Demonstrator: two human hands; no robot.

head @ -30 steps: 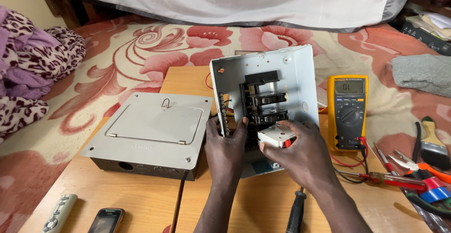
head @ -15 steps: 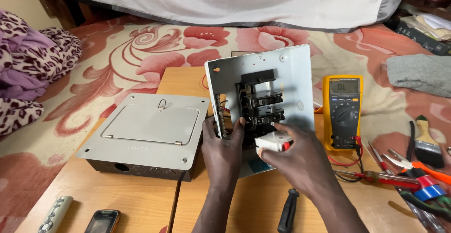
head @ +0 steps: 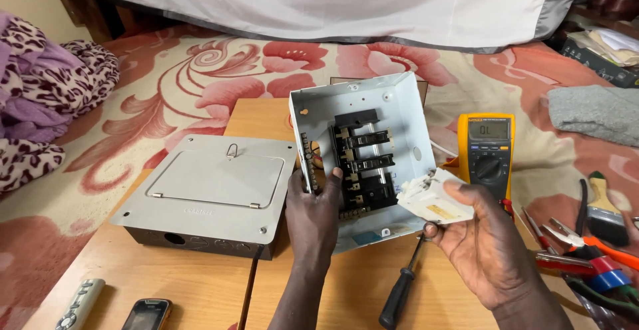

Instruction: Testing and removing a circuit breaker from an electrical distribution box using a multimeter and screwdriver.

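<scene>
The white circuit breaker [head: 436,198] lies in the grip of the right hand [head: 489,243], fingers closed around it, just right of the open grey breaker box [head: 399,113] and clear of its black breaker rail [head: 363,163]. A small yellowish label sits on the breaker's near face. The left hand [head: 313,220] grips the box's left wall, thumb over the edge, holding the box tilted up on the wooden desk [head: 200,283].

One grey box cover [head: 213,193] with a hinged door lies flat to the left, bearing faint embossed lettering at its near edge. One yellow multimeter [head: 486,153] stands to the right with its display lit. One black-handled screwdriver [head: 403,287] lies near, between the hands. At the near left edge lie one remote control [head: 80,303] and one mobile phone [head: 146,313]. To the far right lie one paintbrush [head: 602,210], pliers [head: 572,237] and rolls of tape [head: 609,273].

Compared with half a second ago, the breaker has come away from the rail and moved right; the left hand's hold is unchanged.
</scene>
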